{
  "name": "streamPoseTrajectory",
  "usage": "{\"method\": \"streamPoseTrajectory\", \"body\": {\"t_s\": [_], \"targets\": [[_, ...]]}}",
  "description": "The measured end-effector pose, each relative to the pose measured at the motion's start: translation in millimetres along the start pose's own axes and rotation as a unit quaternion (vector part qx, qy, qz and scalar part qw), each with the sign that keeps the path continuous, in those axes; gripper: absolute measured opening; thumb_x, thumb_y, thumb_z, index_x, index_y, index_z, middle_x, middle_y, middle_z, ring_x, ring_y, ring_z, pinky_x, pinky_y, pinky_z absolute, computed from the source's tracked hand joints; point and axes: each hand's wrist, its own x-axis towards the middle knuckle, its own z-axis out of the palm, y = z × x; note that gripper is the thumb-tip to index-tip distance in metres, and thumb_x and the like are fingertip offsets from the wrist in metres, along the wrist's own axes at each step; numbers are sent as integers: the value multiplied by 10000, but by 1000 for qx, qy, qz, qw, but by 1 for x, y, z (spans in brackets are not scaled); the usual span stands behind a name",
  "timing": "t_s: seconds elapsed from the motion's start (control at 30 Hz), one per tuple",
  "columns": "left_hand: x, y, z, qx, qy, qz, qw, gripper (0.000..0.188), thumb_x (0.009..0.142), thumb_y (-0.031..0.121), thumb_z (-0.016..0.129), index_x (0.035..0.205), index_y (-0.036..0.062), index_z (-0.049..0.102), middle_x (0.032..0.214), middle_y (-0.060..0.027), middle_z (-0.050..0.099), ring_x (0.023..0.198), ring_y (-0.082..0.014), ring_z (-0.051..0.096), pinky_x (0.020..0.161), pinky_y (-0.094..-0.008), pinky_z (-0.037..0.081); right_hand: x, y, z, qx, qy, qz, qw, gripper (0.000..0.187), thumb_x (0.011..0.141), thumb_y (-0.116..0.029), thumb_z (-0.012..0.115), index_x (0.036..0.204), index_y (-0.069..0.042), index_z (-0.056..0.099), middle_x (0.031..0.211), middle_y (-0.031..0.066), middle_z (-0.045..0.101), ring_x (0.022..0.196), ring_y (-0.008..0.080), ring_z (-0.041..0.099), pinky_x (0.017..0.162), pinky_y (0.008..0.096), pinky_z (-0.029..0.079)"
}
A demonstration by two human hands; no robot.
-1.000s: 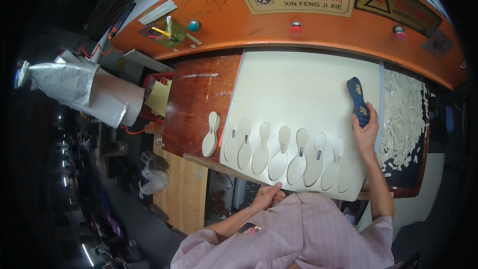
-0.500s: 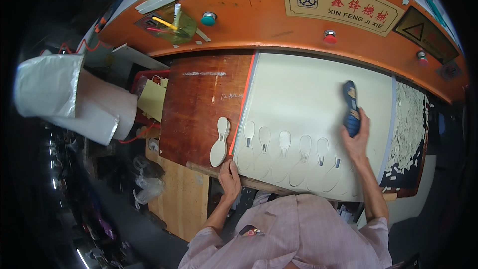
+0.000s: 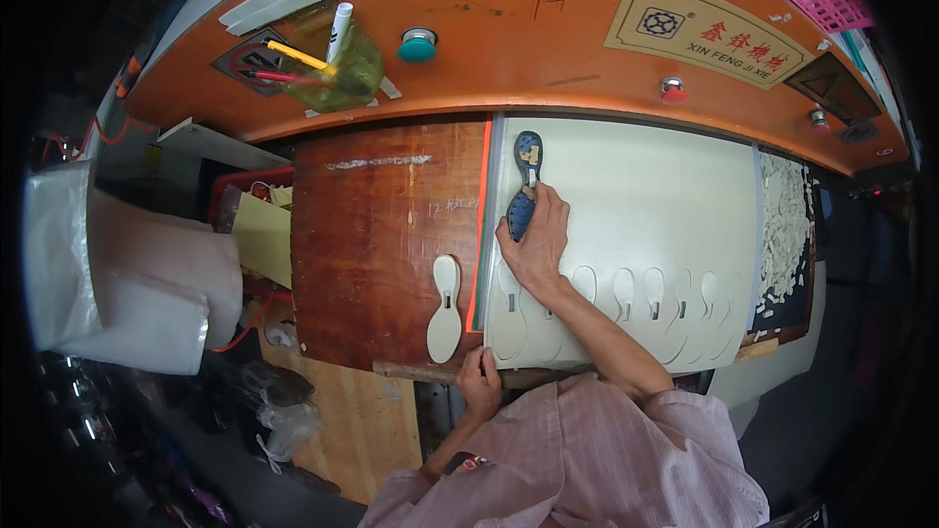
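My right hand is closed round the near end of a blue sole-shaped cutting die. The die lies lengthwise at the far left part of a pale cream sheet, close to the sheet's left edge. Along the sheet's near side runs a row of sole-shaped outlines, several with small dark slots; my right forearm hides part of them. At the front edge of the table, my left hand rests with its fingers curled; whether they hold anything is hidden. Just beyond it lies a cream sole-shaped piece, also slotted.
That cream piece lies on a reddish-brown wooden board. An orange machine beam spans the far side, with a green button, a red button and a pen holder. Small pale scraps heap at the right.
My right hand has carried the cutting die from the sheet's right side across to its far left. My left hand stays at the front edge, its fingers more curled. The view has shifted.
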Motion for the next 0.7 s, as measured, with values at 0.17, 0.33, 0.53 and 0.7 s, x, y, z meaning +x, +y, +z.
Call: {"method": "streamPoseTrajectory", "body": {"t_s": [0.17,0.33,0.53,0.7], "targets": [[16,-8,2,2,5,-15,1000,145,1018,99,648,1042,-31,707,899,-212,701,776,-374,703,704,-413,546,7,-4,26,-38,-16,-25,999,775,814,-138,768,1457,98,406,1386,273,479,1203,438,466,1067,505,410],[29,-8,10,-7,23,6,1000,134,1018,85,647,1041,-29,714,885,-204,702,761,-357,703,693,-398,546,19,-1,25,-48,-45,-21,998,813,808,-156,797,1467,96,393,1388,279,479,1207,447,464,1079,514,404],[54,11,24,-2,24,6,1000,110,1018,84,640,1056,2,703,887,-190,688,764,-400,687,669,-438,540,49,32,-26,105,-69,19,992,633,894,-147,778,1417,72,495,1336,234,581,1172,337,572,1025,445,484],[89,37,44,17,77,59,995,135,1010,92,644,1072,-7,710,884,-214,694,764,-429,681,678,-468,539,78,122,-122,207,42,110,971,276,997,-156,711,1210,10,655,1096,73,681,996,151,631,913,292,517]]}}
